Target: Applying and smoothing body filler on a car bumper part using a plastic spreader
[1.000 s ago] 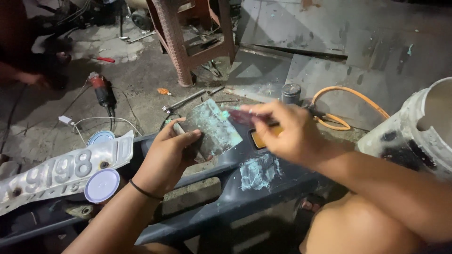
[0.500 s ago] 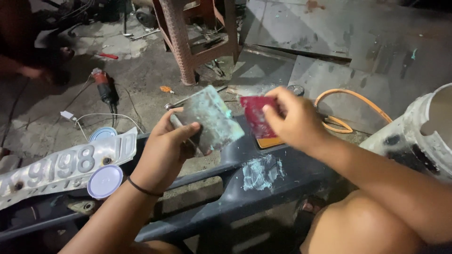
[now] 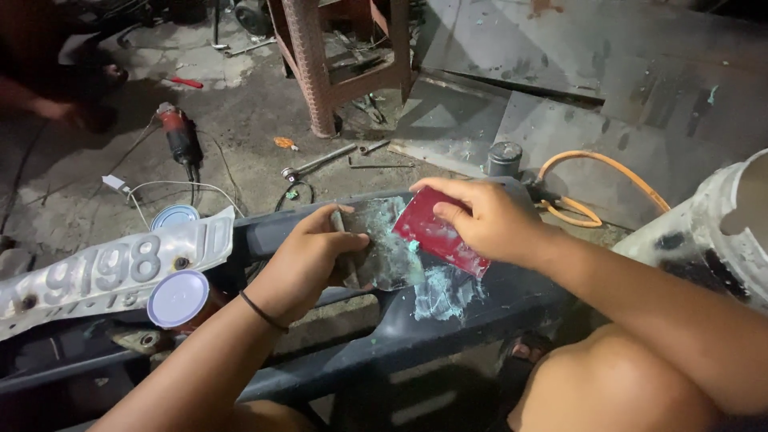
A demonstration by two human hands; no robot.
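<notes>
Left hand (image 3: pixel 308 260) grips small board (image 3: pixel 376 252) smeared with pale green filler, held over dark plastic panel (image 3: pixel 448 320). Right hand (image 3: pixel 488 220) pinches red spreader (image 3: pixel 436 234), edge on board. Keep spreader at shallow angle, pressure even, board steady.

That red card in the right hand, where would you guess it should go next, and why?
Probably a short stroke down onto the dark panel. The right hand holds the red card tilted against the small board that the left hand grips, with greenish paste on it, and a pale green patch already sits on the panel just below.
</notes>
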